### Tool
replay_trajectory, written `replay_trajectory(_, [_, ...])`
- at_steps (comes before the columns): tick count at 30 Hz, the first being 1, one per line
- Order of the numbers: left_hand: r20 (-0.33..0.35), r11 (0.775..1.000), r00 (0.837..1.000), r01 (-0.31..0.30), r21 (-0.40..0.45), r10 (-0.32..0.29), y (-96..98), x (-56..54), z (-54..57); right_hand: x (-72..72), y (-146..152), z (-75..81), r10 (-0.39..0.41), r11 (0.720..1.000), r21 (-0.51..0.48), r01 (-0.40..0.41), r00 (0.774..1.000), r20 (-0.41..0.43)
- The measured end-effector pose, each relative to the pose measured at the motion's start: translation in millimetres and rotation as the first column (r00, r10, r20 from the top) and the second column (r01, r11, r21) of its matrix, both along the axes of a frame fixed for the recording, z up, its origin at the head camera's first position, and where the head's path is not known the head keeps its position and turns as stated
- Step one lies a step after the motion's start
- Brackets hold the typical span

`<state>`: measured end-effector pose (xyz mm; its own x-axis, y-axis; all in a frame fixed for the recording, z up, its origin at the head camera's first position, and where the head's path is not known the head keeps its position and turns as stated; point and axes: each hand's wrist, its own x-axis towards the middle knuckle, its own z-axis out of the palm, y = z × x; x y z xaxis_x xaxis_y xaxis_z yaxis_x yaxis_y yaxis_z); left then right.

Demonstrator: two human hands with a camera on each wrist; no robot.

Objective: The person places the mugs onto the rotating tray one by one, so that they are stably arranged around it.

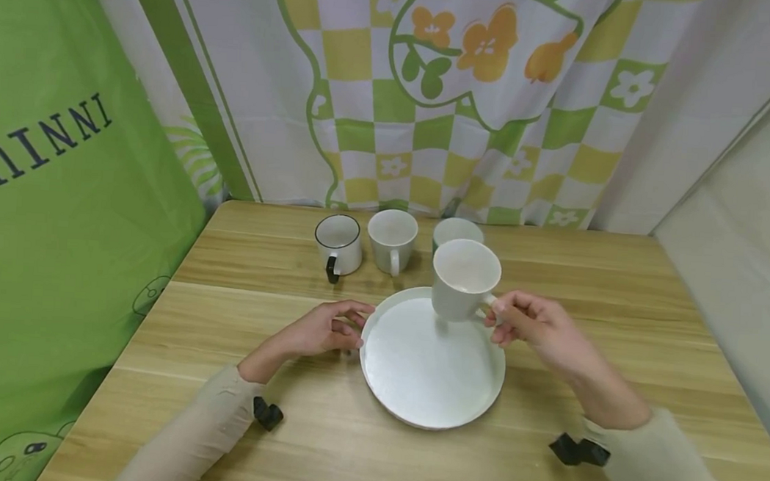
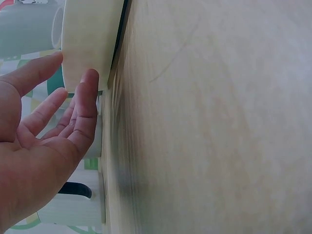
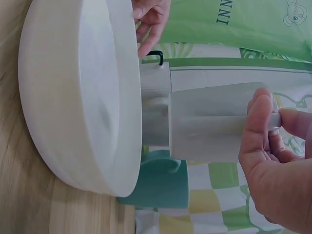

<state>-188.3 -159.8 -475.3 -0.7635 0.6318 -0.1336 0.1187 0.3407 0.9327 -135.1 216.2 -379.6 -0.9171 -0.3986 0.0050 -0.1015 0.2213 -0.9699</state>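
My right hand [image 1: 538, 327] pinches the handle of a white mug [image 1: 465, 278], which is upright above the far part of a round white tray [image 1: 433, 368]. The right wrist view shows thumb and fingers on the handle of this mug [image 3: 209, 126], with a gap between it and the tray's rim [image 3: 129, 122]. At the tray's left rim is my left hand [image 1: 326, 329], its fingers loosely bent. In the left wrist view the thumb and fingertips of this hand [image 2: 53, 122] lie against or very near the tray's side [image 2: 87, 44]; contact is hard to tell.
Behind the tray stand a white mug with black rim and black handle [image 1: 340, 245], a plain white mug [image 1: 391, 241] and a teal mug [image 3: 161, 183] partly hidden by the held one. A patterned curtain [image 1: 458, 127] hangs beyond the wooden table [image 1: 251, 262]; green cloth [image 1: 63, 199] hangs at left.
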Motion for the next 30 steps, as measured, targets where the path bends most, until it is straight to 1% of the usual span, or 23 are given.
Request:
replay_trajectory(9, [-0.004,1.0,1.0,-0.002,0.007,0.002,-0.7,-1.5,0.4,-4.1,-14.4,-3.8,0.073,0.997,-0.002,-0.073,0.997,0.002])
replay_trajectory(16, [-0.017,1.0,1.0,0.013,0.019,-0.013,-0.7,-1.2,1.4,-7.5,-27.9,-14.8,0.074,0.997,0.01,-0.075,0.994,0.081])
replay_trajectory(19, [-0.016,1.0,1.0,0.015,0.022,-0.015,-0.6,-0.3,2.2,-8.0,-33.5,-20.4,0.079,0.997,0.006,-0.08,0.992,0.102])
replay_trajectory(26, [0.002,1.0,1.0,0.008,0.015,-0.008,-0.5,0.3,2.5,-10.1,-44.2,-30.8,0.099,0.995,-0.011,-0.098,0.987,0.13])
replay_trajectory(30, [0.015,1.0,1.0,-0.004,-0.004,0.004,-1.2,-0.2,1.0,-12.3,-49.0,-34.0,0.112,0.993,0.01,-0.115,0.985,0.127])
